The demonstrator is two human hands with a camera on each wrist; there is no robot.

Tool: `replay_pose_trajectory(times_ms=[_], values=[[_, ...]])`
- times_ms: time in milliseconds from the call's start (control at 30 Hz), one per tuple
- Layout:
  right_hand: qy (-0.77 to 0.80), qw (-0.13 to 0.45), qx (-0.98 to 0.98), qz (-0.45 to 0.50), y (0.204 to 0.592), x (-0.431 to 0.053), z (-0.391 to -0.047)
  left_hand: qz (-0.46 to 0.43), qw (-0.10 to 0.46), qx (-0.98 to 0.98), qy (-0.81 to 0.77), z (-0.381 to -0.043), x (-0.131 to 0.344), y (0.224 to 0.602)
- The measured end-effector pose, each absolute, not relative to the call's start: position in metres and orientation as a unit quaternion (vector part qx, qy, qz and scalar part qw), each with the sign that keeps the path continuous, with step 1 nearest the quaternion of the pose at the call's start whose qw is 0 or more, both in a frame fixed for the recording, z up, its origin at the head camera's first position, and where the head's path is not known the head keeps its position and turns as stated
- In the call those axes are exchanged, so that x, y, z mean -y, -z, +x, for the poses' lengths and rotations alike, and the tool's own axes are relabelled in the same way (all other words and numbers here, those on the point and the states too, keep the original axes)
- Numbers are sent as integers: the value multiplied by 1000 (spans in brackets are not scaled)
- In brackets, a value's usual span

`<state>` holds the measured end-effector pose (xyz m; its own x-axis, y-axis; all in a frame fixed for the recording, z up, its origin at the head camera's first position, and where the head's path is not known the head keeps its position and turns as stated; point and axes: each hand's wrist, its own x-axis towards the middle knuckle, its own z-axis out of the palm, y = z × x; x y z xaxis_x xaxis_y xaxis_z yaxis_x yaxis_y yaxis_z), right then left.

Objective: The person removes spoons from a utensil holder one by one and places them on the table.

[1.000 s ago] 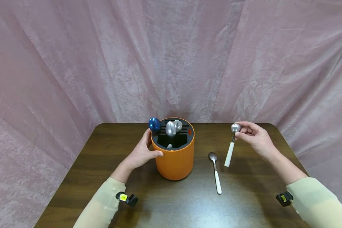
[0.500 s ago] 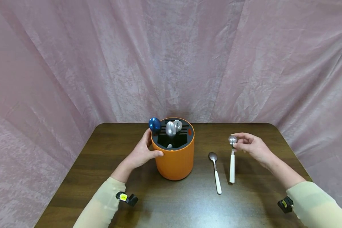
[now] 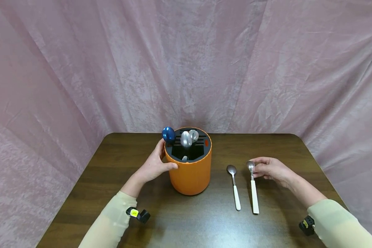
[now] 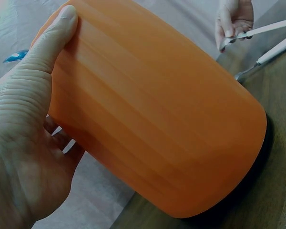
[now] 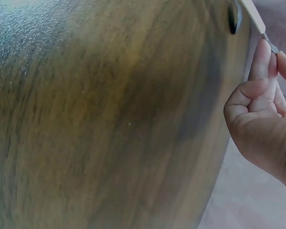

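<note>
My left hand (image 3: pixel 155 162) grips the upper left side of an orange round utensil holder (image 3: pixel 190 179), thumb on its front and fingers round the back. Its dark slotted top carries a blue spoon (image 3: pixel 168 134) and silver spoons (image 3: pixel 186 139), bowls up. On the right, my right hand (image 3: pixel 274 170) pinches a white-handled spoon (image 3: pixel 254 198) near its bowl, the handle pointing toward me, low over the table. In the right wrist view, thumb and fingers (image 5: pixel 261 62) meet at its metal neck. A second white-handled spoon (image 3: pixel 236 198) lies just left of it, bowl away from me.
The brown wooden table (image 3: pixel 111 151) ends at its far edge before a pink curtain (image 3: pixel 186 69). The holder stands near the middle of the table, left of both loose spoons.
My right hand has come down and toward me with the spoon, whose handle has swung to lie nearly parallel to the other spoon. My left hand has stayed on the holder.
</note>
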<state>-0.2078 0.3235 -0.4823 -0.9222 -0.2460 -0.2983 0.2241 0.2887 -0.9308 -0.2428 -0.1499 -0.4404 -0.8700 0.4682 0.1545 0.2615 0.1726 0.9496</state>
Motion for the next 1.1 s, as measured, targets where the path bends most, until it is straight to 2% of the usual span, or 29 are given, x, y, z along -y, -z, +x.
replay_pose_trajectory(times_ms=[467, 1100], values=[[589, 253, -767, -16, 504, -323, -223, 249, 85, -755, -601, -244, 150, 442], [555, 235, -798, 4, 504, -308, -227, 246, 87, -756, -600, -243, 150, 438]])
